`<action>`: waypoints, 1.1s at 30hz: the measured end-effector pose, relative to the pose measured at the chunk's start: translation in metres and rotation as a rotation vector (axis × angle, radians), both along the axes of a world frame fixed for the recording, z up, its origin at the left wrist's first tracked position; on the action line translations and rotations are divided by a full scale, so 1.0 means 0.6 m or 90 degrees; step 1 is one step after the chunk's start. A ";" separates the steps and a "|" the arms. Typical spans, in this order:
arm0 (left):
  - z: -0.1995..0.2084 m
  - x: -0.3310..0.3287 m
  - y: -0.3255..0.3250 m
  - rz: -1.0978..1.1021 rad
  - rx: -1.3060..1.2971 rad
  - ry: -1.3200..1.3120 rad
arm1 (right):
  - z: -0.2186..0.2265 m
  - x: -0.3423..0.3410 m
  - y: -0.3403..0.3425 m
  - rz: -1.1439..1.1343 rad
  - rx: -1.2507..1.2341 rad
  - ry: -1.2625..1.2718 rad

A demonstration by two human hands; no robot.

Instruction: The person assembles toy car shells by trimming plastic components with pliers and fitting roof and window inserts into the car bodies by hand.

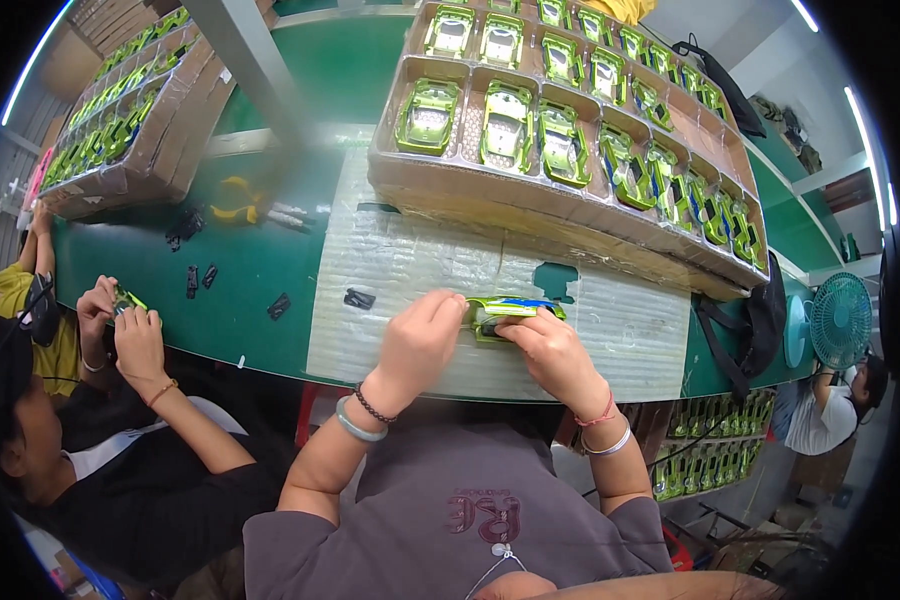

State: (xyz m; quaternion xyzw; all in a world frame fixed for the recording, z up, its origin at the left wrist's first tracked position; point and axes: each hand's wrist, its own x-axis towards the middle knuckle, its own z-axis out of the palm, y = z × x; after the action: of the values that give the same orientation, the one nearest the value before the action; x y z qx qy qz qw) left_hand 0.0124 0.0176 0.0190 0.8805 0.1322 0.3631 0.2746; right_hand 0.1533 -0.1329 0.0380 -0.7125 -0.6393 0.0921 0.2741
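Just above the foam-covered work surface (pixel 410 250), a bright green toy car body shell (pixel 518 306) with a blue strip is held on its side. My right hand (pixel 553 352) grips its right part, thumb and fingers wrapped over the near edge. At the shell's left end, my left hand (pixel 420 338) is closed in a pinch; whatever lies between its fingertips is hidden. A small black plastic part (pixel 360 299) rests on the foam sheet, left of my left hand.
A partitioned cardboard box (pixel 570 215) of green car shells stands just beyond my hands. More black parts (pixel 192 281) lie on the green table (pixel 290 270) at left. A co-worker's hands (pixel 135 335) hold a green piece there. A teal fan (pixel 840 320) stands far right.
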 end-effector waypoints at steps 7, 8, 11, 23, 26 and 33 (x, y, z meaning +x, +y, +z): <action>0.000 -0.001 0.002 -0.001 0.014 0.000 | -0.002 -0.003 0.002 -0.006 0.011 -0.003; -0.001 -0.002 0.002 -0.002 0.013 0.000 | 0.001 -0.004 0.003 -0.014 -0.009 0.008; -0.004 -0.002 0.001 -0.002 0.014 0.008 | 0.008 -0.007 0.004 -0.005 -0.021 -0.001; -0.009 -0.003 -0.006 0.033 0.034 0.001 | -0.004 -0.004 0.002 0.006 0.014 0.034; -0.005 -0.003 -0.009 0.041 0.000 0.008 | 0.000 -0.010 -0.001 -0.017 -0.035 0.059; -0.002 -0.001 -0.012 0.043 -0.004 0.008 | -0.012 -0.005 -0.001 0.005 0.008 0.070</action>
State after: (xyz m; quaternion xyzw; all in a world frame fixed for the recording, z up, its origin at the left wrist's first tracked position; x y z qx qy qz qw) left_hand 0.0118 0.0103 0.0175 0.8769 0.1647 0.3660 0.2644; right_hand 0.1501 -0.1337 0.0308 -0.7021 -0.6269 0.1281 0.3125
